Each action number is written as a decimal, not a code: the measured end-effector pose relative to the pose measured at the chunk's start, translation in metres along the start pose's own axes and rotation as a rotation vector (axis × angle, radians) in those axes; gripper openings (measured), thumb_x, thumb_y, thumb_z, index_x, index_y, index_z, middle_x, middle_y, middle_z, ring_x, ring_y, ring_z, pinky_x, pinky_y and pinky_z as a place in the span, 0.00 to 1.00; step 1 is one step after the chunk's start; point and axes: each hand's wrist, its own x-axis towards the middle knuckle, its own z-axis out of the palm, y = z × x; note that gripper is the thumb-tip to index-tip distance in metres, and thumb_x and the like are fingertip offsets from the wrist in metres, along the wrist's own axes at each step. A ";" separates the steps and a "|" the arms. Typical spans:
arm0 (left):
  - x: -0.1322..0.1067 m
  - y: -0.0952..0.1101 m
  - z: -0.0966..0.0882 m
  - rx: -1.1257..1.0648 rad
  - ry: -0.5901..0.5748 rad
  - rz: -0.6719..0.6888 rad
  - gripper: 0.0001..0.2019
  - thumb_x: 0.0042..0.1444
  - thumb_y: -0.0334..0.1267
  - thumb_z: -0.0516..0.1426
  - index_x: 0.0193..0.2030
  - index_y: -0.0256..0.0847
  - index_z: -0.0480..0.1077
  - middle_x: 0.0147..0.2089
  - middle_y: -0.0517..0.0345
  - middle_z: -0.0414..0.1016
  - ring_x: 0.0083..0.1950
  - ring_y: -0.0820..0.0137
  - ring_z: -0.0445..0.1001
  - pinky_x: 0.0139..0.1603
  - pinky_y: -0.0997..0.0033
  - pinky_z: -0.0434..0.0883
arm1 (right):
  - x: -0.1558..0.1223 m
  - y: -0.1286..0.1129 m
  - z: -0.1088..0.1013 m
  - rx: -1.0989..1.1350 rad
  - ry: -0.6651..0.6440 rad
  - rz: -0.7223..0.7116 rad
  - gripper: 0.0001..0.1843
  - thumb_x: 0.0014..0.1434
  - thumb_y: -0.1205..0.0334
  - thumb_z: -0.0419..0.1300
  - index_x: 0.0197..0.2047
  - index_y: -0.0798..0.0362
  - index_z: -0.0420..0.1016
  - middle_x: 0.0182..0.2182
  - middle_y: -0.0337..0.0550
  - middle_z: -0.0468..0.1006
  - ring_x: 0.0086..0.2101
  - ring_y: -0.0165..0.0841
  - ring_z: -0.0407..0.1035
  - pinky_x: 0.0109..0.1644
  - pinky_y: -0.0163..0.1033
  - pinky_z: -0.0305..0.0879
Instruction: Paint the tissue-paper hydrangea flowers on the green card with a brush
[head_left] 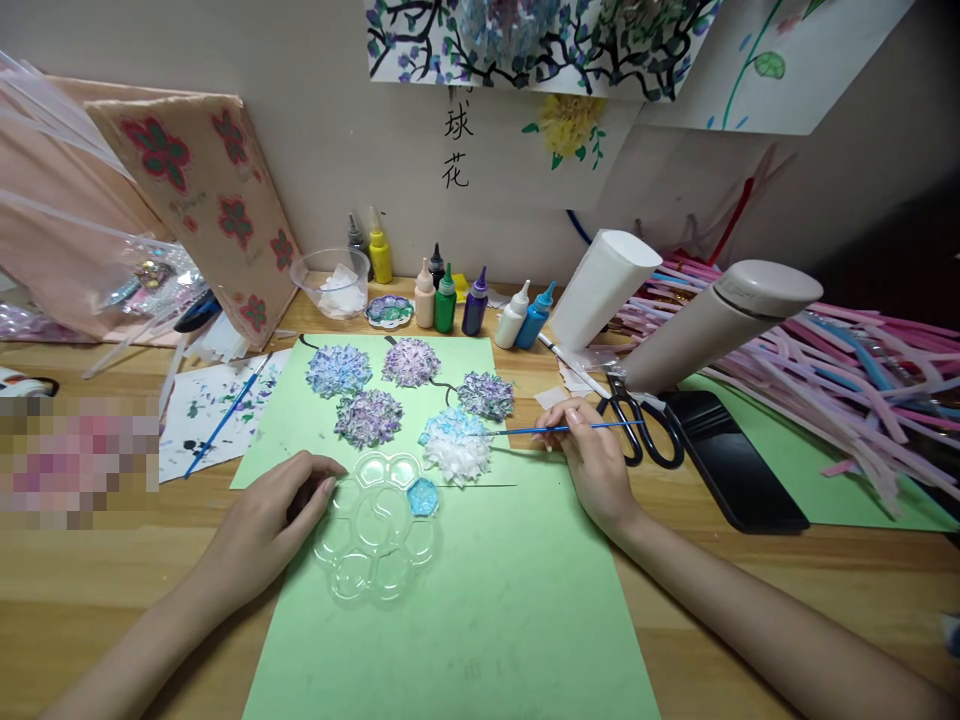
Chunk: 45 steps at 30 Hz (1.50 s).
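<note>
My right hand [589, 455] pinches a thin blue paintbrush [551, 429], held nearly level with its tip at the upper part of a white paper flower [457, 458]. Light blue colour covers that flower's top edge; its lower part is white. My left hand [289, 510] has its fingers curled at the left rim of a clear flower-shaped palette [375, 520]; thumb and forefinger seem to grip the rim. One well of the palette holds light blue paint [423, 497]. Several blue and purple crinkled flowers [369, 417] lie on the green sheet [450, 620] beyond.
Several paint bottles [445, 300] and a plastic cup [331, 280] stand along the wall. At right are scissors [637, 420], a phone [739, 460], a tumbler [720, 325] and pipe cleaners [847, 390]. A second brush [229, 415] rests on stained paper at left.
</note>
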 end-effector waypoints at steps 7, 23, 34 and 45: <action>0.000 0.000 0.000 0.007 -0.007 -0.005 0.14 0.63 0.49 0.46 0.45 0.46 0.66 0.40 0.58 0.75 0.40 0.65 0.73 0.38 0.69 0.68 | -0.003 0.001 -0.002 -0.037 0.010 -0.034 0.12 0.64 0.57 0.49 0.31 0.51 0.66 0.30 0.38 0.68 0.31 0.29 0.63 0.35 0.35 0.59; 0.000 0.001 -0.002 0.003 -0.019 0.008 0.14 0.64 0.49 0.46 0.45 0.45 0.65 0.40 0.57 0.74 0.39 0.66 0.73 0.39 0.69 0.68 | -0.003 0.003 -0.004 -0.075 0.052 -0.044 0.11 0.64 0.56 0.49 0.33 0.50 0.64 0.32 0.40 0.69 0.34 0.32 0.66 0.36 0.36 0.61; 0.002 0.007 -0.003 0.004 -0.003 -0.003 0.13 0.64 0.47 0.46 0.44 0.44 0.66 0.39 0.59 0.74 0.38 0.67 0.72 0.38 0.70 0.67 | -0.022 -0.004 0.001 -0.282 -0.026 -0.492 0.09 0.65 0.58 0.50 0.36 0.48 0.69 0.30 0.41 0.71 0.33 0.33 0.69 0.36 0.39 0.63; 0.001 0.009 -0.002 -0.038 0.001 0.000 0.12 0.64 0.45 0.46 0.43 0.42 0.67 0.37 0.58 0.73 0.37 0.68 0.71 0.38 0.70 0.66 | -0.031 -0.015 0.006 -0.524 -0.698 -0.721 0.12 0.66 0.61 0.48 0.47 0.48 0.70 0.33 0.45 0.79 0.35 0.35 0.73 0.38 0.40 0.70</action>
